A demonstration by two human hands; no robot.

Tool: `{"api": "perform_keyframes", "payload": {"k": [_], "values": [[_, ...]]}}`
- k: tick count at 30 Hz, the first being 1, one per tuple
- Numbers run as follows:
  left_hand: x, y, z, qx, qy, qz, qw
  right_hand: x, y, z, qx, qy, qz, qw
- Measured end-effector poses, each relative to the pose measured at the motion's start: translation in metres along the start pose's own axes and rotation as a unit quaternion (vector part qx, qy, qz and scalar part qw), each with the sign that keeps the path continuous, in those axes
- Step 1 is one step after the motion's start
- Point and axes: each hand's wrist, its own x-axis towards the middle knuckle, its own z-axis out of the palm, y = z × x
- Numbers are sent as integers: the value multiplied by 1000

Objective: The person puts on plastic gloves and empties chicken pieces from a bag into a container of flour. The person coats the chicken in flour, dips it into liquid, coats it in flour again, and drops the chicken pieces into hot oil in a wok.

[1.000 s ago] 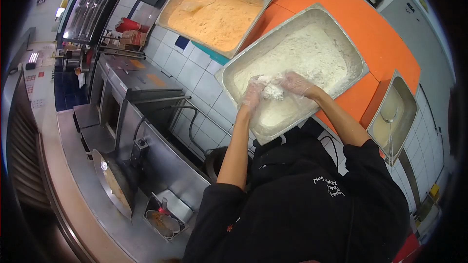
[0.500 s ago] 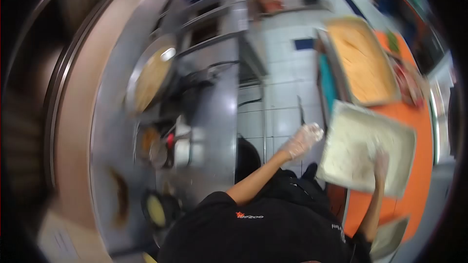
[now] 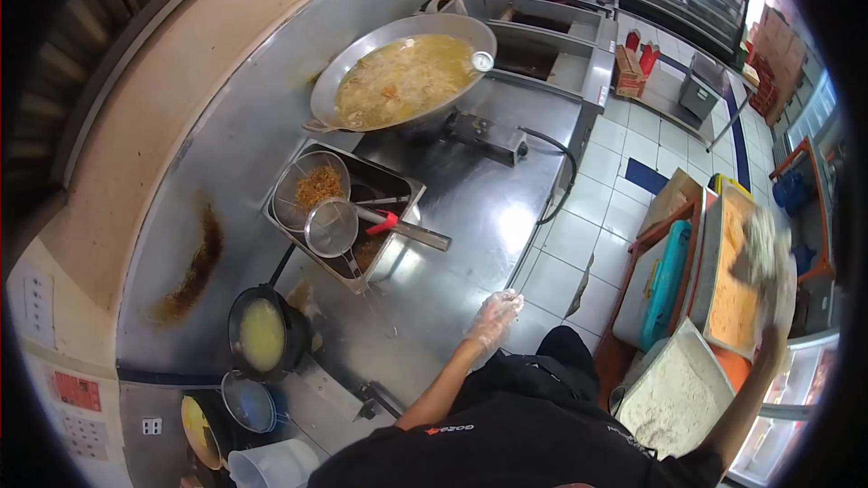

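My left hand, in a clear plastic glove dusted with white flour, hangs beside the steel counter's edge. Its fingers are curled together and nothing shows in them. My right hand is smeared by motion over a long tray of orange batter. A blurred, whitish, floury mass shows at its fingers; I cannot make out whether it is a held piece or the coated glove. Nearer my body stands a square tray of white flour.
A wide pan of bubbling oil with a thermometer sits on the counter. Strainers lie over a steel basin. A black wok holds yellowish liquid. A teal-lidded container stands left of the batter tray.
My right hand has left the flour tray and moved forward over the orange batter tray. My view has turned left, toward the counter and oil pan.
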Motion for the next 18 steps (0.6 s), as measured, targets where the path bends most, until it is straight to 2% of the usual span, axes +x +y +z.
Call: {"api": "perform_keyframes", "payload": {"k": [1,2,3,4,5,6,7,9,10,12,13,14,16,17,18], "values": [[-15,36,-7,54,21,-24,998,44,-24,24,166,-21,-35,985],[-19,56,-13,107,43,-49,992,89,-39,52,327,-42,-67,942],[-13,43,-18,103,48,-49,992,141,-53,75,345,-44,-59,936],[-7,19,-21,78,97,-37,991,194,-82,106,422,-70,-46,903],[-1,5,-22,54,147,-26,987,241,-108,131,423,-128,-65,895],[5,7,-25,49,154,-28,986,276,-144,161,427,-169,-128,879],[11,11,-29,91,185,-33,978,311,-183,192,390,-126,-141,901],[22,10,-36,129,223,-48,965,374,-236,257,370,-140,-149,906],[29,3,-39,84,204,-90,971,406,-262,290,360,-147,-153,909],[36,6,-36,38,191,-142,971,470,-297,353,318,-247,-269,875],[39,20,-32,-5,218,-156,963,491,-321,382,318,-307,-249,862],[42,30,-29,-47,243,-170,954,516,-334,424,353,-325,-236,845],[55,29,-18,-88,278,-186,938,570,-342,495,343,-414,-226,812],[62,22,-9,-147,348,-167,911,603,-344,533,231,-416,-313,822],[63,24,-6,-179,385,-163,891,620,-346,564,172,-421,-353,818]]}}
